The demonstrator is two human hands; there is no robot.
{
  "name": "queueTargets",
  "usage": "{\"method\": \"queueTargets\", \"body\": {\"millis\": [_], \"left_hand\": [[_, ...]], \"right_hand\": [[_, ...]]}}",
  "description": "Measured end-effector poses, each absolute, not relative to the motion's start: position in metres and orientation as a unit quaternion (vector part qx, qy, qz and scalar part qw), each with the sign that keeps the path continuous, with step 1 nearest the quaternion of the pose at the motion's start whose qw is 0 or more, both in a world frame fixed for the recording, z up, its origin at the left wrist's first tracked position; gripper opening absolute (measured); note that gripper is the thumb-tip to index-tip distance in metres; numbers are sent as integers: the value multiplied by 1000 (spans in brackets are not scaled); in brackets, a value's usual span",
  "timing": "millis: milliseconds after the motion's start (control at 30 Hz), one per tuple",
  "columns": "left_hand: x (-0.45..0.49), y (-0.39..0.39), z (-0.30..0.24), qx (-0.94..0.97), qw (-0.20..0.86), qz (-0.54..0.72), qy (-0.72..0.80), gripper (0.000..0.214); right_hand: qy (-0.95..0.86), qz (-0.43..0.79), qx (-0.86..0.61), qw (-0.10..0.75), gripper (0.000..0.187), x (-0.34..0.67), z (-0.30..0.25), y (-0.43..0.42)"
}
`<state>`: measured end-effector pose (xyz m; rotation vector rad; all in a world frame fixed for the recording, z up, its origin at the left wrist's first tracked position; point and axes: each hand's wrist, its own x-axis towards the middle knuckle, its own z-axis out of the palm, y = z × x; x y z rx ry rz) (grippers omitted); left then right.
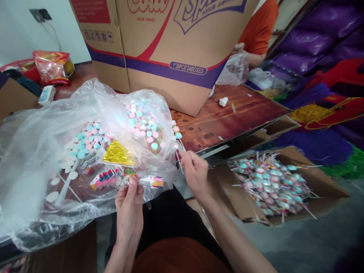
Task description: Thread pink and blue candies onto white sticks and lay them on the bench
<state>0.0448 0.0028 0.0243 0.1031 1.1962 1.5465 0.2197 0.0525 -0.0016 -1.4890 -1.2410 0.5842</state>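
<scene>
My left hand (pixel 131 201) pinches a small clear plastic wrapper (pixel 156 182) with a colourful print. To its right, my closed right hand (pixel 196 172) grips the thin white stick of a marshmallow skewer (pixel 176 131); how many sticks are in the fingers is hard to see. Gold twist ties (pixel 118 153) lie in a bundle just beyond my left hand, beside a fan of printed wrappers (pixel 106 177). Pink, blue and white marshmallows (pixel 89 136) are spread on and under a large clear plastic bag (pixel 31 151).
A tall cardboard carton (pixel 159 49) stands at the back of the wooden table (pixel 227 110). On the right, an open box (pixel 327 189) is heaped with wrapped marshmallow sticks (pixel 273 182). Behind the carton, a person in an orange sleeve (pixel 260 30) handles clear plastic (pixel 234 70).
</scene>
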Motion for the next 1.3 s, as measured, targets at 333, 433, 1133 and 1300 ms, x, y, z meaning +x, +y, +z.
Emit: {"method": "queueTargets", "body": {"millis": [333, 433, 1133, 1300], "left_hand": [[26, 7, 26, -49, 607, 636, 475, 20], [22, 7, 27, -49, 602, 642, 473, 18], [7, 12, 16, 4, 531, 691, 491, 29], [2, 12, 13, 69, 491, 701, 513, 32]], "right_hand": [[-590, 93, -791, 135, 18, 232, -8, 124], [-574, 87, -798, 161, 19, 233, -9, 126], [-734, 200, -449, 469, 19, 232, 27, -9], [-760, 198, -440, 436, 17, 234, 29, -9]]}}
